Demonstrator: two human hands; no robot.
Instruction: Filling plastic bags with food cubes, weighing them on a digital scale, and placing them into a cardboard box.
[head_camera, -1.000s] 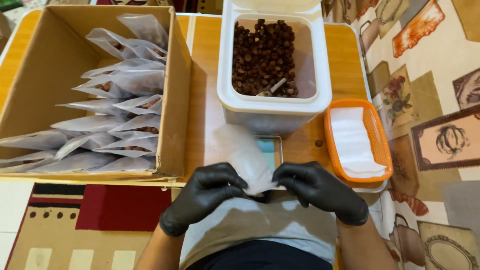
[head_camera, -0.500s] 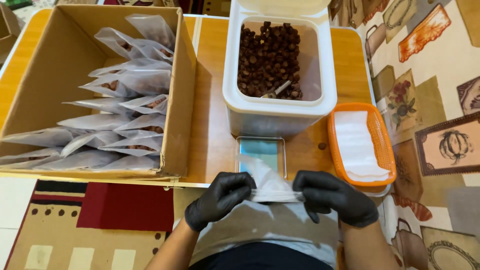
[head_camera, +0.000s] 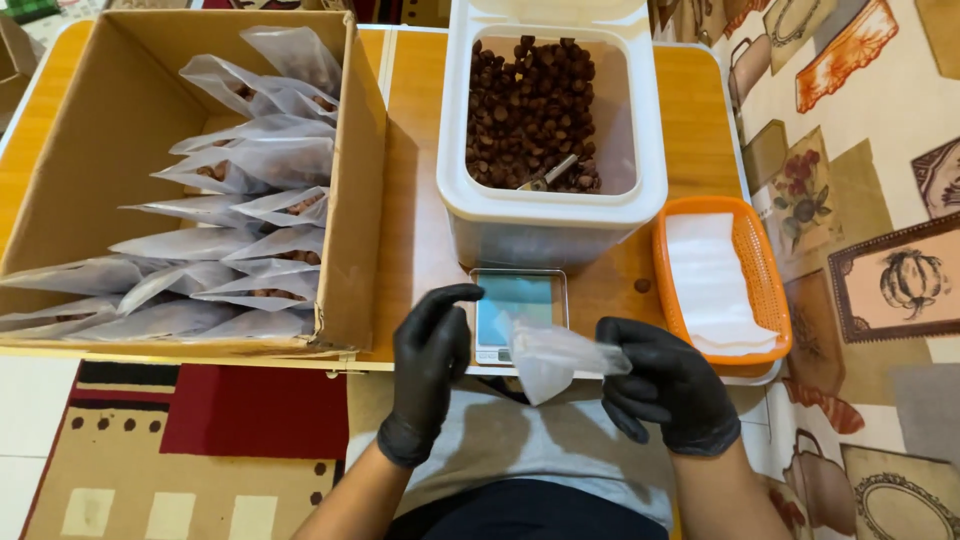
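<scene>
My right hand (head_camera: 668, 385), in a black glove, grips a small clear plastic pouch (head_camera: 547, 355) by its edge; the pouch hangs over the table's front edge. The gloved left hand (head_camera: 431, 355) is free of the pouch, fingers spread, just left of it and beside a small digital scale (head_camera: 516, 302). Behind the scale stands a white plastic tub (head_camera: 550, 215) filled with small brown round pieces, with a metal scoop (head_camera: 548, 173) lying in them.
A cardboard box (head_camera: 355, 200) at the left holds several filled clear pouches (head_camera: 240, 230). An orange basket (head_camera: 750, 260) with a stack of empty white pouches (head_camera: 712, 282) sits at the right. The wooden table (head_camera: 415, 200) carries it all; a patterned rug (head_camera: 860, 150) lies at the right.
Both hands held the pouch between them earlier. Now the left hand has let go and opened, and the right hand alone holds the pouch, tilted lower.
</scene>
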